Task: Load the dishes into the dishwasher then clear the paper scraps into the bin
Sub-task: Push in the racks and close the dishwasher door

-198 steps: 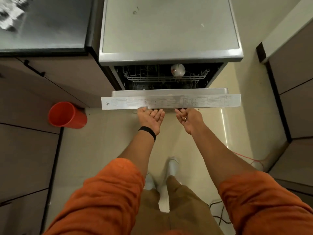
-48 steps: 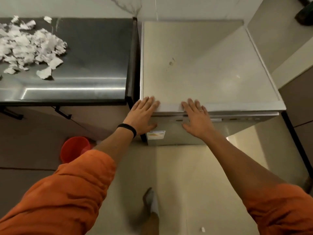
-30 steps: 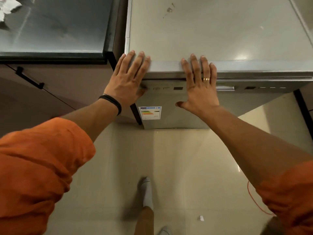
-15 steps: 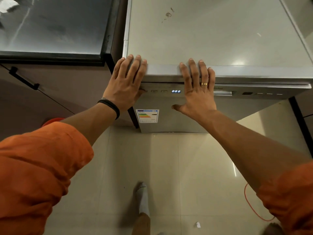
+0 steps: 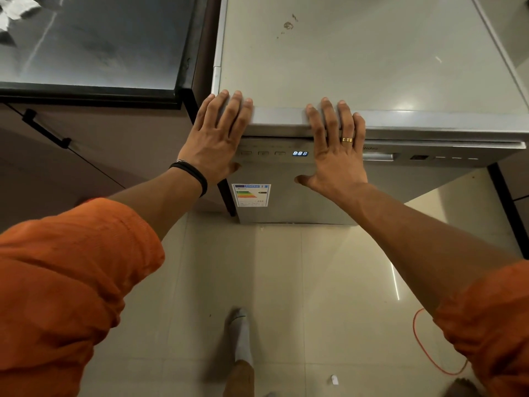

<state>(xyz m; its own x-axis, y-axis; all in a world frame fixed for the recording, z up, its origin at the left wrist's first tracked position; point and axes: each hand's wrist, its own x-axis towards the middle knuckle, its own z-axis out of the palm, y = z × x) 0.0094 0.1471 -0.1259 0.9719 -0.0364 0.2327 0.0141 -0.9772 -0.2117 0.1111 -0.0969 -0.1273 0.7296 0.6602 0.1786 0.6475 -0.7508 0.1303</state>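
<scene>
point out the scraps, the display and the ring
scraps point(image 5: 21, 5): head view, white piece at the counter's far left corner
display point(image 5: 300, 153): head view, middle of the lit blue digits
ring point(image 5: 347, 139): head view, top of the gold band

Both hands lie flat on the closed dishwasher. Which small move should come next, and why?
Probably lift the left hand and right hand off the dishwasher and turn to the paper scraps on the dark counter: the door is shut, the display glows, scraps lie uncleared.

Dim warm light, floor point(image 5: 395, 282) glare, wide-angle edge distortion.
</scene>
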